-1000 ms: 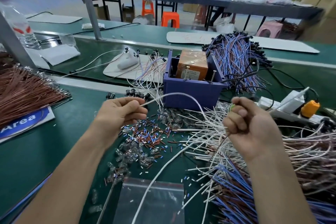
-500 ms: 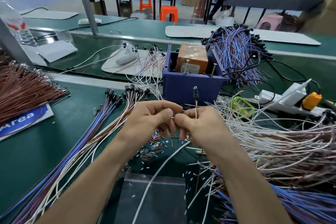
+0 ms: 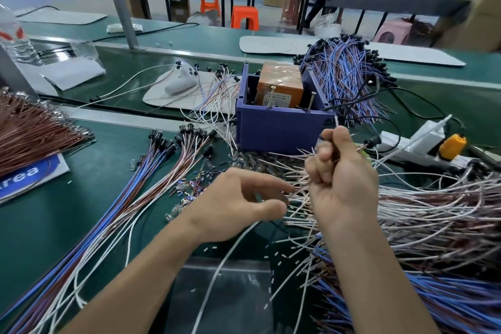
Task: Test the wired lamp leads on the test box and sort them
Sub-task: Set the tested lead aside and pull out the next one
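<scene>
The purple test box [image 3: 276, 127] stands at the middle of the green bench, with an orange block [image 3: 280, 84] inside and two bare screws on its front rim. My right hand [image 3: 341, 173] is a fist just in front of the box, shut on a thin wired lamp lead [image 3: 337, 123] that sticks up out of it. My left hand [image 3: 238, 203] hovers beside it with fingers spread, holding nothing, its fingertips near the loose white and brown lead ends [image 3: 298, 198]. Sorted leads with black lamp holders [image 3: 173, 141] lie fanned out to the left.
A big tangle of white, brown and blue leads [image 3: 433, 225] covers the right side. A blue-wire bundle [image 3: 344, 76] lies behind the box. A white power strip [image 3: 423, 141] with an orange plug lies right. Brown wires [image 3: 29, 127] lie far left. A clear bag [image 3: 222, 293] is near me.
My hands, pinched together half a second ago, have separated. The right hand rose toward the box with a lead in its fist, and the left hand opened and dropped lower.
</scene>
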`<action>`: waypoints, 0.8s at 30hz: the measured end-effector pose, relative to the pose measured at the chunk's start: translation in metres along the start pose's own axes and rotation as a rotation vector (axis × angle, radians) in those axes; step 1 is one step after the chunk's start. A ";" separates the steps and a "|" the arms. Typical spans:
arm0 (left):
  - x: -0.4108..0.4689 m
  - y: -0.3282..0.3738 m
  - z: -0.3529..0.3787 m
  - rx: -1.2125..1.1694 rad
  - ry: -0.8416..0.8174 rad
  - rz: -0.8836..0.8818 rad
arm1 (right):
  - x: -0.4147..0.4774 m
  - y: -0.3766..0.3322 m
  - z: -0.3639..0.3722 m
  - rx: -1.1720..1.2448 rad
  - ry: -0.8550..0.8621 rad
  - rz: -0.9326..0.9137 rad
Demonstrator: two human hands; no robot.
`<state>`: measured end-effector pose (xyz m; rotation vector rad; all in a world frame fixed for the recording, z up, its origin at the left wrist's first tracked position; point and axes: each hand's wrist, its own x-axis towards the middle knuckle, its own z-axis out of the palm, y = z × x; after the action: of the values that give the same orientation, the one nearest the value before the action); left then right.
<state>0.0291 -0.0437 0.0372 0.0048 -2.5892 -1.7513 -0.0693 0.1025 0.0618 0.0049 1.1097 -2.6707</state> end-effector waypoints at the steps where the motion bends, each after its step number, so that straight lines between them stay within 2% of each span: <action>1: 0.001 -0.001 0.003 -0.039 -0.006 -0.027 | 0.001 -0.001 -0.002 0.024 0.018 -0.008; 5: 0.002 -0.006 -0.002 -0.142 0.032 -0.088 | 0.003 -0.002 -0.006 0.038 0.055 -0.010; 7: 0.001 -0.007 -0.010 -0.210 0.103 -0.091 | 0.004 -0.003 -0.008 0.023 0.063 -0.017; 10: 0.001 -0.009 -0.020 -0.376 0.249 -0.097 | 0.004 -0.003 -0.008 -0.010 0.055 -0.016; 14: 0.003 -0.009 -0.023 -0.598 0.296 -0.147 | 0.000 0.000 -0.003 -0.116 0.011 -0.004; 19: 0.005 -0.012 -0.029 -0.509 0.434 -0.182 | -0.006 0.002 0.002 -0.287 -0.008 -0.087; 24: 0.005 -0.015 -0.024 -0.391 0.544 -0.184 | -0.009 0.006 0.004 -0.182 -0.007 -0.091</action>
<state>0.0240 -0.0715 0.0324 0.6335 -1.8925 -1.9401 -0.0589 0.0976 0.0613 -0.0899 1.3783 -2.6336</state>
